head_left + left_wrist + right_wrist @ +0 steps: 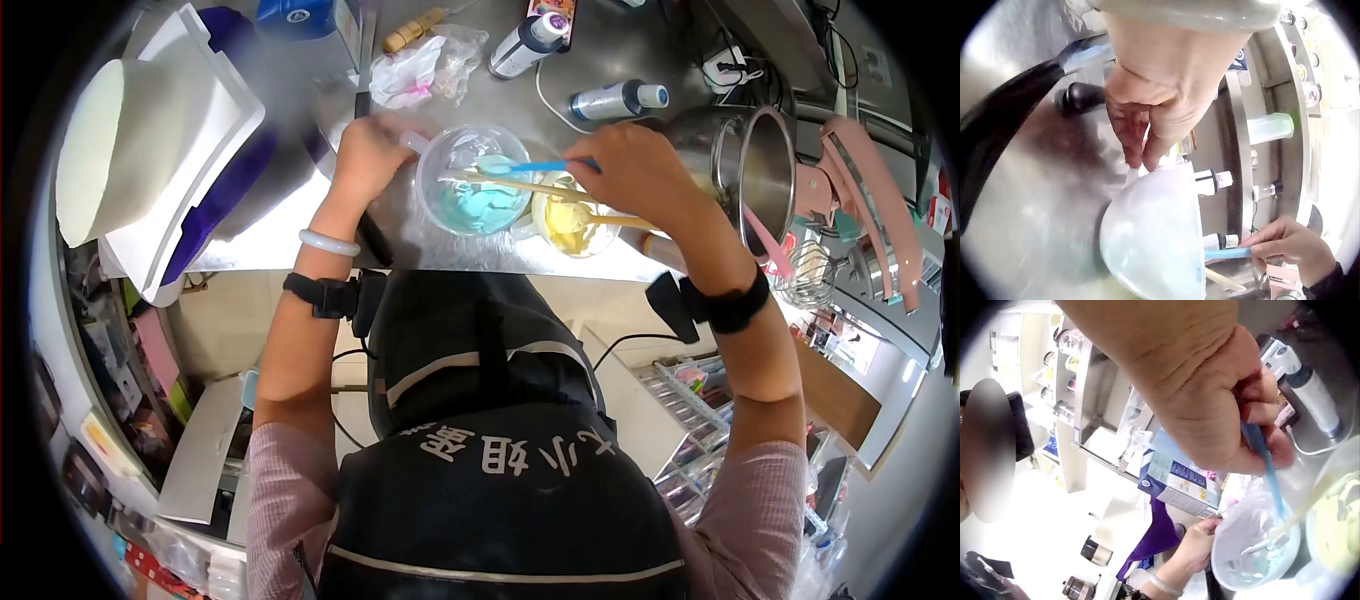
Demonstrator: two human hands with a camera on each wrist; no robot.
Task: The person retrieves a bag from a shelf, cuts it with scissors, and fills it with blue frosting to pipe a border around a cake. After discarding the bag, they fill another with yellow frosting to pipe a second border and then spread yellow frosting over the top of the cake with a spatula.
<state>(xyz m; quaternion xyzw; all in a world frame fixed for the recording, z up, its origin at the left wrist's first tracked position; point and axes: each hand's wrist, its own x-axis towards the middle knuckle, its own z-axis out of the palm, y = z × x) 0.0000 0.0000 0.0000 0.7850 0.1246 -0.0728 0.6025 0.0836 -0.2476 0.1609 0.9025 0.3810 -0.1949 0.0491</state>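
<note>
A translucent plastic mixing cup (437, 200) stands on the steel counter with turquoise cream (470, 206) inside. My left hand (368, 160) pinches its small side handle (413, 142) between thumb and fingers. In my right hand (640, 170) is a blue spatula (545, 166), gripped by its handle, its cream-smeared blade inside the cup. A beige stick (535, 187) also leans in that cup, across its right rim. Close on the right, a second cup (541, 222) holds yellow cream (570, 226) with another stick in it. The left wrist view shows the translucent cup's outer wall (1154, 231) below the left fingers.
Two bottles (612, 101) and crumpled plastic (405, 78) lie behind the cups. At left, a white cake-like block (120, 150) sits by a white board (215, 110). A steel mixer bowl (735, 170) and pink stand mixer (865, 190) are at right. A black-handled tool (372, 230) lies near the left hand.
</note>
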